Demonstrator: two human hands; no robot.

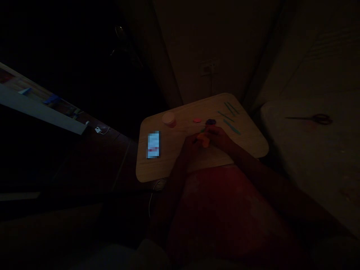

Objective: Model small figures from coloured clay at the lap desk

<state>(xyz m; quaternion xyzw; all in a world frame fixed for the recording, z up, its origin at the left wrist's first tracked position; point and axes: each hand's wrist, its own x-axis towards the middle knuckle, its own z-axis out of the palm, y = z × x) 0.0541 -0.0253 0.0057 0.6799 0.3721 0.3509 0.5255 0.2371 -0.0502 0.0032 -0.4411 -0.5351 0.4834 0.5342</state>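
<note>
Dim light leaves most detail faint. Over the near part of a small wooden table, my left hand and my right hand meet around a soft-looking orange lump. Fingers of both hands are curled against it, from the left and from the right. A bit of green shows just beyond the fingertips, too dark to name. Just past my right hand lies a dark purple lump, with a flat pink disc to its left. Several thin green strips lie on the table's far right.
A pale pink tub stands at the table's far left, with a lit phone nearer me. Scissors lie on a pale surface to the right. A white cable hangs below the table's left front edge. A wall socket is behind.
</note>
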